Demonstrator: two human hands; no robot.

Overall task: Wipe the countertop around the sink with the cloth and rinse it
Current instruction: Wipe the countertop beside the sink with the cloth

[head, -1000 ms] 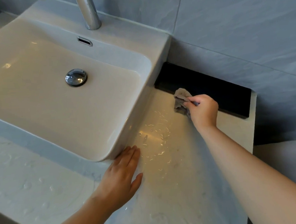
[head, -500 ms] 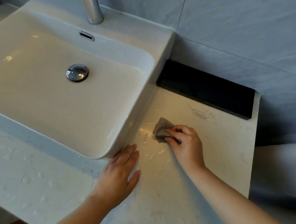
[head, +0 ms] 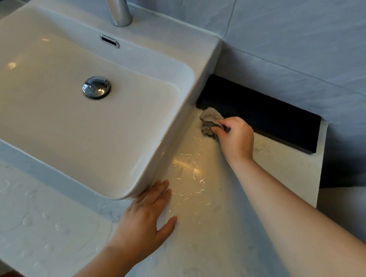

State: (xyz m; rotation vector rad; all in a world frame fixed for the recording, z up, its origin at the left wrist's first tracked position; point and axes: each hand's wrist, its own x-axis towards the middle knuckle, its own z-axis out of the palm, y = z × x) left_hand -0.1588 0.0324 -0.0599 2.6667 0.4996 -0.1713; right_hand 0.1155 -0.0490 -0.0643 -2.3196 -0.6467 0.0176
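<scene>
A small grey cloth [head: 209, 120] is bunched under my right hand [head: 236, 137], which grips it and presses it on the white marble countertop [head: 224, 225] at the far corner, between the sink's right wall and the black strip. My left hand [head: 144, 221] lies flat, fingers together, on the countertop at the front right corner of the white basin sink [head: 173, 139], holding nothing. Thin streaks and drops of water glint on the counter between my two hands.
A black rectangular strip [head: 262, 114] runs along the grey tiled wall [head: 300, 45] behind the counter. The chrome faucet [head: 119, 9] rises at the back of the sink, above the chrome drain plug [head: 96, 87]. Water drops dot the counter front left. The counter ends at right.
My right hand slid the cloth from the back edge toward me to mid-counter, then pushed it back away into the far corner by the sink. My left hand stayed in place.
</scene>
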